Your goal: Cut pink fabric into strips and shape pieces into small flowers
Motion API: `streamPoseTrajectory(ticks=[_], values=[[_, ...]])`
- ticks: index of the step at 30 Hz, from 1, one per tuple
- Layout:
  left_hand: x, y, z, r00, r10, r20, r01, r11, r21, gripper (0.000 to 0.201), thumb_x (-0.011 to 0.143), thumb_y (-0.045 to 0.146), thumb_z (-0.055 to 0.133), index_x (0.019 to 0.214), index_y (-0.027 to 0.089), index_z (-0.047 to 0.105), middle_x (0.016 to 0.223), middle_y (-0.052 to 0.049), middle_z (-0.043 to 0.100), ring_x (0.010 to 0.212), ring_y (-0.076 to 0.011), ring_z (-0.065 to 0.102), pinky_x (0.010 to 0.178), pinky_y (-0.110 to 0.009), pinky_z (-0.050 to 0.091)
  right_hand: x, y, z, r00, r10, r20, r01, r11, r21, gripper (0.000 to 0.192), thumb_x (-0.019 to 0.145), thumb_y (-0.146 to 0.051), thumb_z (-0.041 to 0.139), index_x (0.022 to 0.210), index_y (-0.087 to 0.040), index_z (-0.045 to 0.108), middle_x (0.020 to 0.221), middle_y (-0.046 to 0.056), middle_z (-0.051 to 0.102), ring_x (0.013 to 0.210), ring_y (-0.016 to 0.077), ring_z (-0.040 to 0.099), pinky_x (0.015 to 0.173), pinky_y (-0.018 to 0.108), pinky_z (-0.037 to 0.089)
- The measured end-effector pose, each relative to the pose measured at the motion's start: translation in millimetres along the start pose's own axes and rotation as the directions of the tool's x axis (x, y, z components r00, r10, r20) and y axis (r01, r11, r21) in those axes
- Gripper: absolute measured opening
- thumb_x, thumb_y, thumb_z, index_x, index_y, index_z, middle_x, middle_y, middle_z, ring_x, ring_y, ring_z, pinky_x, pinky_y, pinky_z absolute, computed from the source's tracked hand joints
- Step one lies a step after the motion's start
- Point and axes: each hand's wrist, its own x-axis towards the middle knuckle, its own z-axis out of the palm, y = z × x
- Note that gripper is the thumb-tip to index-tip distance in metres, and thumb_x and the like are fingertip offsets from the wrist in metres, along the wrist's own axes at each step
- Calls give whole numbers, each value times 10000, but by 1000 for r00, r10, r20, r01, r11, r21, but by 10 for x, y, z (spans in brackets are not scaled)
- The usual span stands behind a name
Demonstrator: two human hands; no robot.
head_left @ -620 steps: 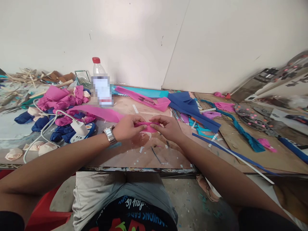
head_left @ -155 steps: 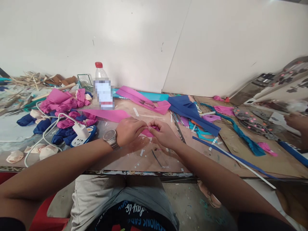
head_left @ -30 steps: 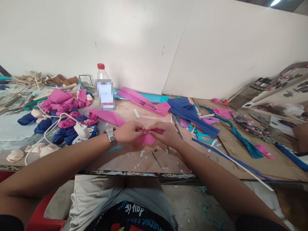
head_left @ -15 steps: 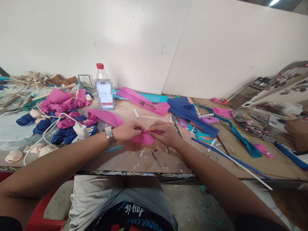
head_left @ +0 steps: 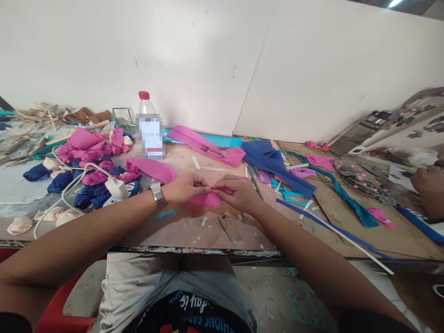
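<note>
Both hands pinch one pink strip above the table's near centre.

The left hand and right hand meet fingertip to fingertip, each closed on the pink strip, which trails left across the table. Behind it stands a red-capped clear bottle; its contents cannot be told. At left lie a pile of pink and blue rolled pieces and a white plug. A co-worker's hand rests at far right.

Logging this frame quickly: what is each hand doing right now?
Left hand: closed, pinching the pink strip at its fingertips.
Right hand: closed, pinching the same pink strip from the other side.
</note>
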Motion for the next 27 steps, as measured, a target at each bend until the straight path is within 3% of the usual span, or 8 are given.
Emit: streamPoseTrajectory(ticks=[17,27], values=[[-15,9,12,997,-2,-78,8,997,78,374,881,487,603,841,127,698,630,15,550,553,-88,404,524,-225,297,-16,60,24,999,-41,17,42,992,-120,137,931,-260,630,986,-231,753,929,64,754,870,204,682,797,333,534],[-37,46,43,989,81,-122,-65,989,132,362,904,472,575,818,140,689,675,-7,622,591,-111,490,549,-232,341,-11,28,39,1000,23,-1,-23,996,-90,103,917,-212,624,963,-220,716,928,61,733,880,205,665,805,328,505]])
